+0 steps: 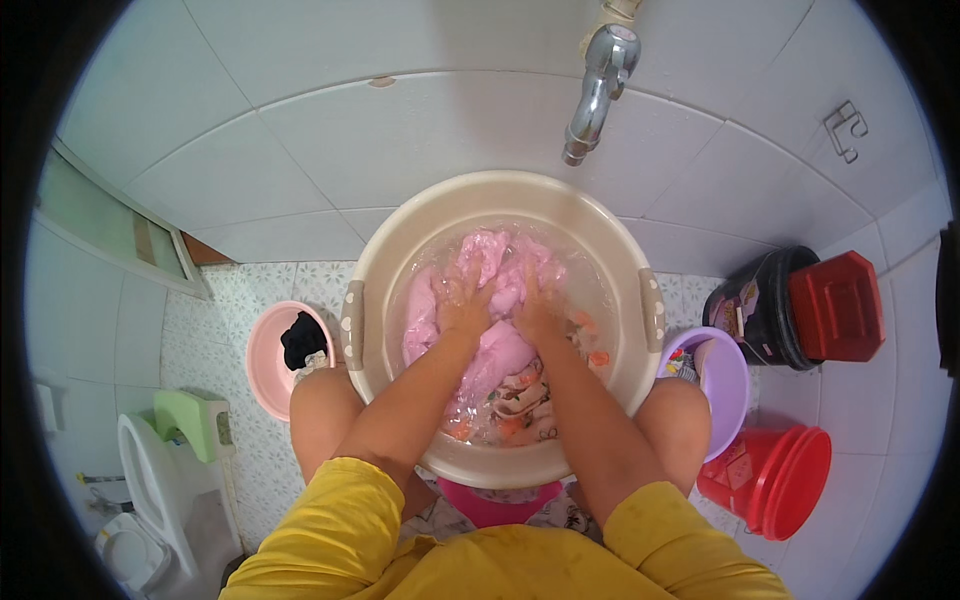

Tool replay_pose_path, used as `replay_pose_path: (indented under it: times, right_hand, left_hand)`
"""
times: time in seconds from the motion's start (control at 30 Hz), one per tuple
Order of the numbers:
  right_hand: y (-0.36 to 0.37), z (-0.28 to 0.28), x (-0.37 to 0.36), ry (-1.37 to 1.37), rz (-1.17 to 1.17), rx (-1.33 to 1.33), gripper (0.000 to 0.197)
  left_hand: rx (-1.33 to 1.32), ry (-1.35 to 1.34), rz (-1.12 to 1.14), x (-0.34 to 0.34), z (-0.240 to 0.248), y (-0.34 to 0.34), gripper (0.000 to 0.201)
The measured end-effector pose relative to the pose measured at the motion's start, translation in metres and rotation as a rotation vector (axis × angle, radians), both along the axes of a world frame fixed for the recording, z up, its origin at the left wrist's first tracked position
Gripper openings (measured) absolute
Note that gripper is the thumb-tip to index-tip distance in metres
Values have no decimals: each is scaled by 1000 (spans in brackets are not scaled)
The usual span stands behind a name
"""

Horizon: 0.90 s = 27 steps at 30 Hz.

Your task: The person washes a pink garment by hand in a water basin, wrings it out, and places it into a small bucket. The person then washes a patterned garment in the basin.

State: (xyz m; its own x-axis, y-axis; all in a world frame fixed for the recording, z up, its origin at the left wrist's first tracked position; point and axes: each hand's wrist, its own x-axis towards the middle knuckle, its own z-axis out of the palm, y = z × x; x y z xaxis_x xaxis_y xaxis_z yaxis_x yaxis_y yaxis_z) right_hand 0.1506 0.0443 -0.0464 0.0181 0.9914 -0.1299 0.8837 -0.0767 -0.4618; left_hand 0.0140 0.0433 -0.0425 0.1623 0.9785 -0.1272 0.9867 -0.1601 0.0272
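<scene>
A large cream wash basin (620, 400) full of water stands between my knees. Pink cloth (500, 350) lies bunched in the water, partly sunk. My left hand (465, 308) rests on the left part of this cloth, fingers stretched out and apart under the surface. On the cloth's right side lies my right hand (540, 315), its fingers also extended, some blurred by the water. Neither hand visibly grips the fabric. Nearer to me, a patterned cloth with orange and dark figures (520, 395) is submerged beside the pink one.
A chrome tap (590, 105) juts from the tiled wall beyond the basin. Left are a pink basin (260, 355) with dark cloth and a green stool (190, 420). Right are a purple basin (730, 390), a black bucket (750, 310) and a red bucket (770, 480).
</scene>
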Motion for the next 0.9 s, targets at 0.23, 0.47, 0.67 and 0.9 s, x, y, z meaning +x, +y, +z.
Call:
replay_pose_path:
  times: [0.23, 0.47, 0.67, 0.9]
  right_hand:
    - [10, -26, 21, 373, -148, 166, 39]
    - [24, -53, 42, 856, -643, 469, 27]
    - [14, -19, 32, 713, -396, -252, 26]
    - [22, -28, 46, 1323, -444, -293, 39]
  left_hand:
    - [-94, -488, 271, -5, -5, 24, 58]
    - [-428, -1169, 491, -35, 27, 53, 58]
    - [-66, -1660, 357, -36, 48, 49, 63]
    - [-140, -938, 404, -15, 31, 28, 83]
